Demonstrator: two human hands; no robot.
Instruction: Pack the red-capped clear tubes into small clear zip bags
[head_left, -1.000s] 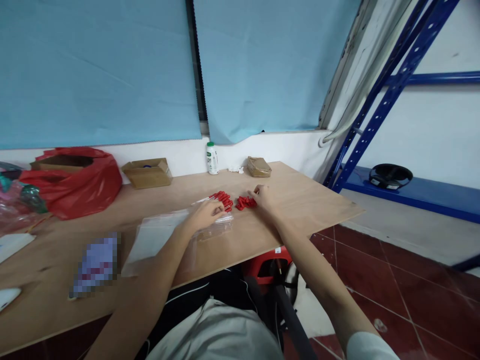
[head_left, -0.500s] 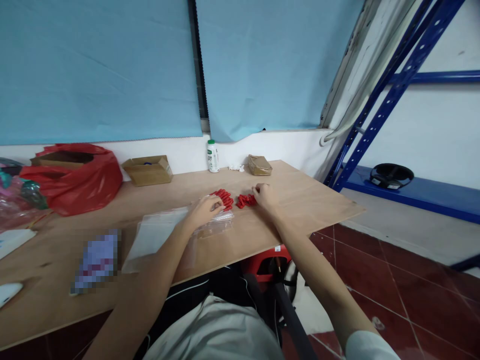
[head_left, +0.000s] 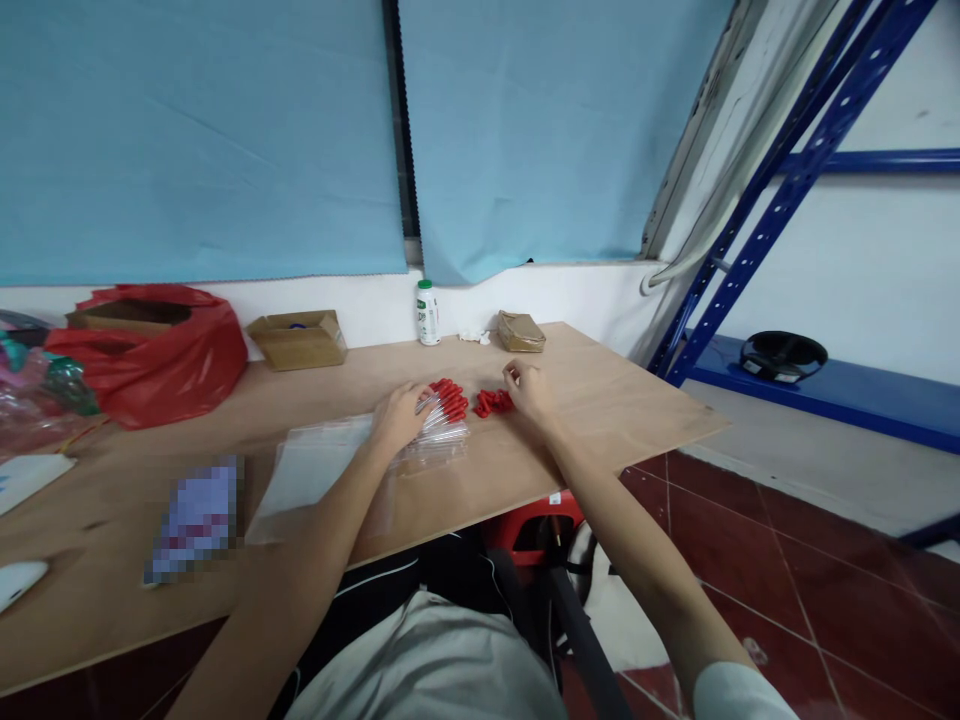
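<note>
My left hand [head_left: 401, 413] rests on a stack of clear plastic bags [head_left: 352, 470] on the wooden table [head_left: 615, 410], its fingers curled round the mouth of one bag that holds small red pieces [head_left: 452, 397]. My right hand [head_left: 529, 391] hovers just right of a loose heap of the same red pieces [head_left: 491, 402], fingers pinched together above it; what they hold is too small to make out.
Along the wall stand a red plastic sack [head_left: 154, 355], an open cardboard box [head_left: 298, 340], a small white bottle [head_left: 427, 313] and a brown packet [head_left: 520, 331]. A blurred card [head_left: 196, 518] lies front left. A blue metal rack [head_left: 787, 190] rises at the right.
My left hand has drawn the bag's mouth slightly toward the red pieces. My right hand has lifted a little off the loose heap, fingers pinched.
</note>
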